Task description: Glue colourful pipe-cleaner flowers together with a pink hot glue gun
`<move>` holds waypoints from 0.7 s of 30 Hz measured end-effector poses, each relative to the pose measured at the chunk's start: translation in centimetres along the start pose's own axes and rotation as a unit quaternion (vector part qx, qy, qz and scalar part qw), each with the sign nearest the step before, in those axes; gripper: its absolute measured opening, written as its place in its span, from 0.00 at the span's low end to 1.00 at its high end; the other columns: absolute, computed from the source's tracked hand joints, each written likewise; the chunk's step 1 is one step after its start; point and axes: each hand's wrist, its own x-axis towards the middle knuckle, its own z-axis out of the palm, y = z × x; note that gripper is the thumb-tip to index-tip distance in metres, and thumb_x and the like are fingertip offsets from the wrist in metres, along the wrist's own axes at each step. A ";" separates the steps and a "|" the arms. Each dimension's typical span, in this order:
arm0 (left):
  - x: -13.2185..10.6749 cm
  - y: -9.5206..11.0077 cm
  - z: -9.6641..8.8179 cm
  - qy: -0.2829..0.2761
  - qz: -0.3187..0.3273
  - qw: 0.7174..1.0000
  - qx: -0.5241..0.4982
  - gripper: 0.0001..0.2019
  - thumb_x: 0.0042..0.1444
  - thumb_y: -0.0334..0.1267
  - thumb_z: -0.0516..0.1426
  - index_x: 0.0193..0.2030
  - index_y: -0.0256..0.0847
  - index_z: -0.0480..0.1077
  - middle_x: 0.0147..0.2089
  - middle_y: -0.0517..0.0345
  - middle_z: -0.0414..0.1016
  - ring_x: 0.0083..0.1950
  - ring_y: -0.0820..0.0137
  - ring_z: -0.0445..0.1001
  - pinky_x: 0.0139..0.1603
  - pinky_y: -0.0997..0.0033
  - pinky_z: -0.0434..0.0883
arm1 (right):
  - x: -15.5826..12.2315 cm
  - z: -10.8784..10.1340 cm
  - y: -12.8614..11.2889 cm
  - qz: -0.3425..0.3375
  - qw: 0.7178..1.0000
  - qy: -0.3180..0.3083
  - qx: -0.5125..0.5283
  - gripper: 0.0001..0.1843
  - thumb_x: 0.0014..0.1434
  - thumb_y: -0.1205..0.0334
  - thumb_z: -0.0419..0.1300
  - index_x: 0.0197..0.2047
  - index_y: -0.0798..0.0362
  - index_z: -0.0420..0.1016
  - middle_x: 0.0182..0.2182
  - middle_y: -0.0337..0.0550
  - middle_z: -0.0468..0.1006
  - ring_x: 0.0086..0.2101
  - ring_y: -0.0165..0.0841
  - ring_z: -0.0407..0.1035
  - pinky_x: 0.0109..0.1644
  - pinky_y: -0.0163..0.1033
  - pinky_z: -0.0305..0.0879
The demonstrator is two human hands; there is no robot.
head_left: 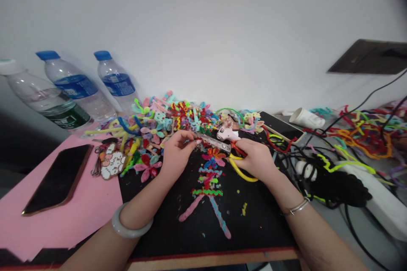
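Observation:
My right hand (257,159) grips scissors (219,144) with a yellow loop handle, their blades pointing left. My left hand (178,152) is closed in a pinch beside the blade tips. A tiny pinkish bit shows at its fingertips, too small to name. Below the blades, a pipe-cleaner flower (213,158) in red, orange and blue lies on the black mat (159,220). Wavy blue and green pipe-cleaner strips (207,193) lie under it, with two twisted pipe-cleaner legs (219,217) spreading downward. A pale glue gun (227,130) rests just behind the scissors.
Colourful pipe-cleaner pieces (159,118) are heaped against the wall. Water bottles (116,80) stand at left, behind a phone (59,180) on pink paper (98,194). At right lie another phone (280,126), a paper cup (307,117), black cables (340,186) and a white power strip (378,203).

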 end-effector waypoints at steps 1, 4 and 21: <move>0.0 0.0 0.0 0.001 0.001 1.000 -0.002 0.07 0.45 0.32 0.60 0.28 0.40 0.64 0.34 0.59 0.72 0.38 0.72 0.71 0.40 0.72 0.68 | 0.0 0.0 0.1 0.002 1.000 0.000 -0.001 0.11 0.49 0.55 0.60 0.25 0.52 0.65 0.25 0.39 0.71 0.27 0.30 0.65 0.29 0.33 0.52; 0.0 0.1 0.0 0.001 0.006 1.000 -0.009 0.07 0.46 0.32 0.60 0.28 0.40 0.63 0.34 0.58 0.73 0.39 0.70 0.72 0.42 0.70 0.69 | 0.0 0.1 0.2 0.020 1.000 0.004 0.005 0.11 0.50 0.55 0.59 0.25 0.52 0.64 0.24 0.38 0.69 0.26 0.30 0.63 0.28 0.33 0.52; -0.5 0.8 0.4 -0.013 0.019 0.997 -0.075 0.08 0.48 0.32 0.60 0.32 0.40 0.63 0.39 0.56 0.72 0.44 0.71 0.72 0.46 0.69 0.69 | 0.1 0.0 0.1 0.085 0.996 0.031 0.022 0.11 0.49 0.55 0.58 0.31 0.51 0.61 0.29 0.40 0.69 0.28 0.32 0.62 0.30 0.35 0.55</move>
